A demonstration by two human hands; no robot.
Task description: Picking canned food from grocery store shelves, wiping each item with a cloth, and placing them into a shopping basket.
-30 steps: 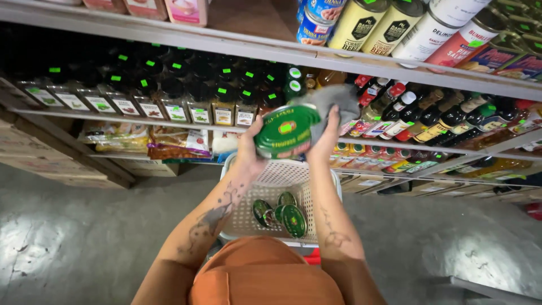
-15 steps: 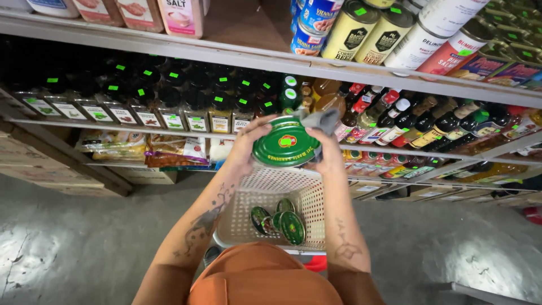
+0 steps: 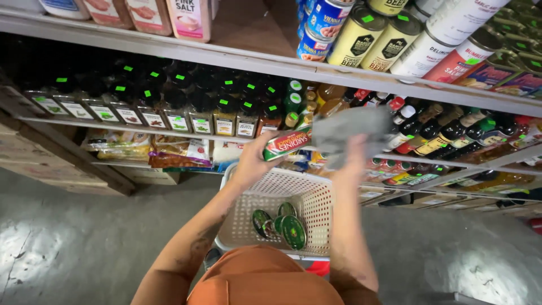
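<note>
Left hand (image 3: 253,164): raised above the basket, fingers curled around one end of a flat tin — a firm grasp, thumb side toward the camera.
Flat tin (image 3: 288,143): oval-sided can with a green and red label, held tilted, one long edge facing up; it sits in the air between the basket rim and the bottle shelf.
Right hand (image 3: 353,159): raised just beside the tin, fingers closed on a grey cloth.
Grey cloth (image 3: 349,131): crumpled, bunched above the right hand, its left edge touching or nearly touching the tin — contact cannot be confirmed.
White basket (image 3: 316,197): perforated plastic, directly below both hands, in front of the person's orange garment (image 3: 265,279).
Green tins (image 3: 282,226): several round-edged cans lying loose on the basket bottom, some leaning on each other.
Middle shelf (image 3: 141,125): rows of dark bottles (image 3: 169,107) with green cap stickers; to the right, sauce bottles (image 3: 440,127) with red caps.
Upper shelf (image 3: 169,53): cylindrical cans (image 3: 361,34) lying tilted above the hands.
Lower shelf: flat packets (image 3: 124,148) stacked on the left.
Floor (image 3: 73,243): grey concrete.
</note>
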